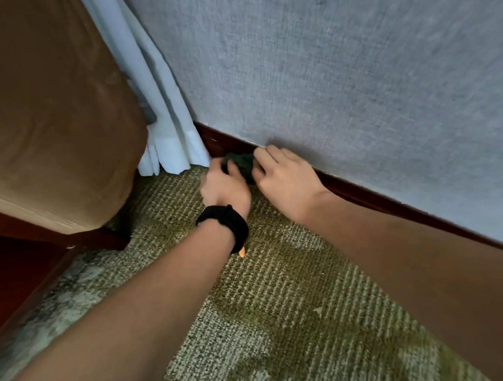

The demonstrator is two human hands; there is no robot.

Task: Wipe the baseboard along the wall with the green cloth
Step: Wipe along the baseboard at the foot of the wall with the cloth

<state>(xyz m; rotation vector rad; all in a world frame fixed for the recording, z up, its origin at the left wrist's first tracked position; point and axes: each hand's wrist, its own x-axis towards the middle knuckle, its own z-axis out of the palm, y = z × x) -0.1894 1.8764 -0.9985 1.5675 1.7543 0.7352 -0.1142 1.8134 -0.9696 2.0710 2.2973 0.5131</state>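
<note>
A dark green cloth point(241, 162) is bunched against the dark red-brown baseboard point(388, 205) at the foot of the grey wall. My left hand point(224, 186), with a black band on its wrist, grips the cloth's near left side with curled fingers. My right hand point(285, 177) holds the cloth's right side, its fingers reaching up to the baseboard's top edge. Most of the cloth is hidden between the two hands.
A brown upholstered chair point(54, 118) with a dark wooden leg point(110, 237) stands at the left. A white curtain point(166, 123) hangs in the corner, covering the baseboard's left end. Green patterned carpet point(282, 307) covers the floor.
</note>
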